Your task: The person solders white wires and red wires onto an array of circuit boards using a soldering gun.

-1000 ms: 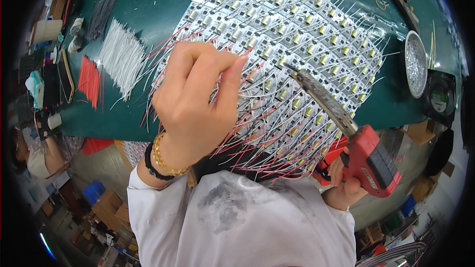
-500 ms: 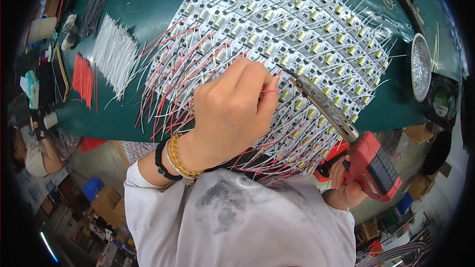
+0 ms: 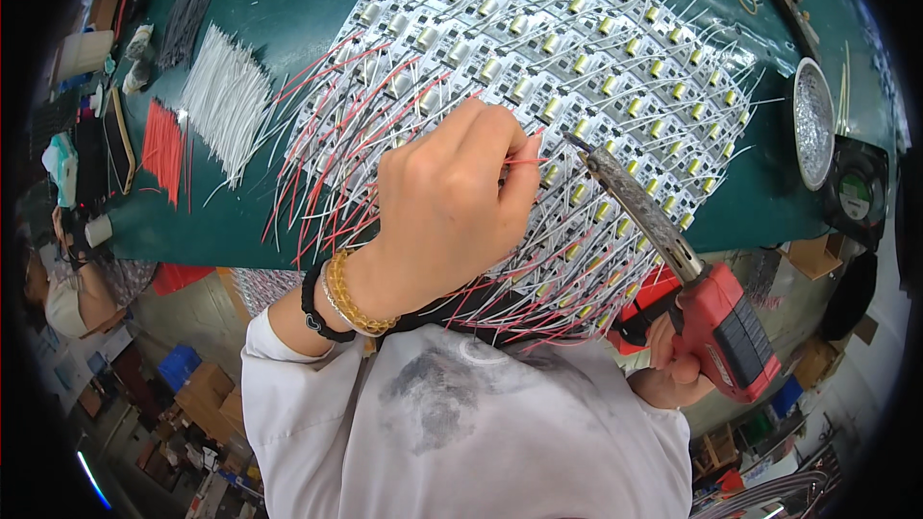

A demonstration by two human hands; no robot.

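A sheet of white circuit boards (image 3: 553, 43) with yellow-and-silver cylindrical parts lies in front of me, white and red wires sticking out of it. Over its middle, my left hand (image 3: 447, 187) is closed in a pinch on a red wire (image 3: 525, 161), whose end pokes out past the fingers. At the lower right, my right hand (image 3: 676, 360) grips the red-and-black handle of a soldering gun (image 3: 644, 216). Its dark tip is just to the right of my left fingertips, above the boards. Whether the tip touches a board, I cannot tell.
Bundles of red wires (image 3: 162, 149), white wires (image 3: 226, 101) and black wires (image 3: 187, 19) lie on the green table (image 3: 202, 235) at left. A silvery bowl (image 3: 813, 125) and a black fan (image 3: 858, 192) sit at right. Another person's arm (image 3: 82, 293) shows at far left.
The soldering gun's tip has shifted slightly right, away from my left fingertips. My left hand stays pinched on the red wire, almost in place. The board sheet has slid slightly left.
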